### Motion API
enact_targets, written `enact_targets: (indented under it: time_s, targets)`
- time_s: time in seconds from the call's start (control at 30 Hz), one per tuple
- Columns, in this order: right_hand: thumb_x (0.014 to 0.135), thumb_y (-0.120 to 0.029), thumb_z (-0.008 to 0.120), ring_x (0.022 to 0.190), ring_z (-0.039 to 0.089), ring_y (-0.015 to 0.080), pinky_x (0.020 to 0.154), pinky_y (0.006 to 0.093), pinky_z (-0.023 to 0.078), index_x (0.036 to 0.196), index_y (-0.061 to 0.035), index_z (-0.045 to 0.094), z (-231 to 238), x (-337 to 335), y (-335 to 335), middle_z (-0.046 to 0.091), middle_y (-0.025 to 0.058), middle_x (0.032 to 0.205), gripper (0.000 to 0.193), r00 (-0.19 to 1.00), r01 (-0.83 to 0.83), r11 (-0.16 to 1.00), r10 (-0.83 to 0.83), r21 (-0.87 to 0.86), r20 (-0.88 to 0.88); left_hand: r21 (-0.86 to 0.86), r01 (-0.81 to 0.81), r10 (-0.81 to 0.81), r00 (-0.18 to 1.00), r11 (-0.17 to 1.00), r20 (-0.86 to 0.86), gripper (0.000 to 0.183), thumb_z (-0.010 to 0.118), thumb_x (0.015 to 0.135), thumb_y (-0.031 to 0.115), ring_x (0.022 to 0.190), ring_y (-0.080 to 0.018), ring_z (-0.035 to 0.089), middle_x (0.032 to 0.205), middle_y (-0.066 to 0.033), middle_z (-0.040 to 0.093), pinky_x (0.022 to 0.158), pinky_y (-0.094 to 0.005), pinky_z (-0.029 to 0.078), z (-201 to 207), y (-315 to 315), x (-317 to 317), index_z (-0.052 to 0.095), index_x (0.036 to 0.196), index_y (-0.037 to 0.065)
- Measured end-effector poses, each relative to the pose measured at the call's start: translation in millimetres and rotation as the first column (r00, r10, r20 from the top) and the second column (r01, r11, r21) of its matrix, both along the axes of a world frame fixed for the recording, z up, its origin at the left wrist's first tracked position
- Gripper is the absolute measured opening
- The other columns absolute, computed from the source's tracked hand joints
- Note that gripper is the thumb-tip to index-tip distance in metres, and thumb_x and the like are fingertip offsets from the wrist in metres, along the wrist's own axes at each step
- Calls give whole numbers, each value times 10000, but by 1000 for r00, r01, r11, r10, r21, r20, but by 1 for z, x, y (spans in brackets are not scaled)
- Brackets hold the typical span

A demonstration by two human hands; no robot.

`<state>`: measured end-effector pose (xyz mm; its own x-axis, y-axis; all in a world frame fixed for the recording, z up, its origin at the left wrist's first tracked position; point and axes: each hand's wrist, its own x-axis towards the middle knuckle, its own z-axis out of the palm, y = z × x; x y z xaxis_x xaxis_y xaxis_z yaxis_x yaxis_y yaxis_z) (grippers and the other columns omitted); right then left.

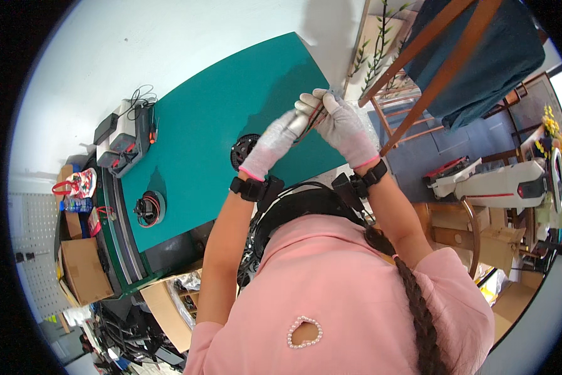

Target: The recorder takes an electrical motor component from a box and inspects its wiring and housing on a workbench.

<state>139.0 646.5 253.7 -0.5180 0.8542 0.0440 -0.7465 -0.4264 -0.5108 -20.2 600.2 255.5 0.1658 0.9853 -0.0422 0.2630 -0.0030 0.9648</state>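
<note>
Risk: the thin red-and-black wires (317,116) could slip or kink, gloves likely dulling your touch. They're strung between your hands, above the tabletop (199,131) near its right edge. Right hand (344,128): fingers closed, pinching them. Left hand (284,132): fingers curled alongside; can't tell whether gripping.

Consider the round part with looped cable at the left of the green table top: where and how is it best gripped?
Probably by the grey outer rim of the round part, coming from the right, the side nearest the left hand. That curved wall shows bare there, while the red cable loops over the left, where it might snag.
</note>
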Motion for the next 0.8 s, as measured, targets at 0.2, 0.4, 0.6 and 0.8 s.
enact_targets:
  time_s: [0.2, 0.4, 0.6, 0.8]
  targets:
    - [947, -178, 420, 1047, 545, 307, 916, 423, 443, 1095, -9, 488, 12, -5, -27, 550, 181, 1122, 234, 963, 212, 974, -223, 81, 149, -84, 142, -136, 988, 986, 72, 375, 476, 923, 355, 704, -80, 487, 830, -10, 590, 675, -221, 401, 4, -8, 7, 597, 1001, 9]
    - [951, -176, 415, 1025, 556, 289, 893, 395, 458, 1109, -4, 486, 14, 5, -40, 566, 168, 1088, 245, 970, 219, 974, -223, 47, 97, -179, 255, -209, 949, 950, 237, 381, 486, 919, 353, 648, -84, 512, 741, -8, 568, 607, -216, 401, -2, -5, -2, 600, 909, -10]
    - [946, -240, 438, 980, 583, 269, 860, 362, 482, 1166, 15, 465, 16, 23, -47, 587, 170, 1057, 338, 988, 88, 996, -90, 24, 126, -241, 359, -319, 929, 902, 189, 362, 495, 916, 334, 631, -79, 504, 697, -11, 546, 586, -217, 400, 0, -5, 1, 604, 865, -7]
    - [942, -254, 445, 991, 577, 273, 881, 383, 467, 1177, 39, 453, 9, 32, -45, 574, 189, 1079, 376, 828, 244, 947, -316, 209, 464, -42, 157, -160, 982, 987, -102, 312, 523, 887, 268, 802, -154, 588, 804, -60, 626, 746, -273, 460, -21, -15, 20, 603, 1006, -8]
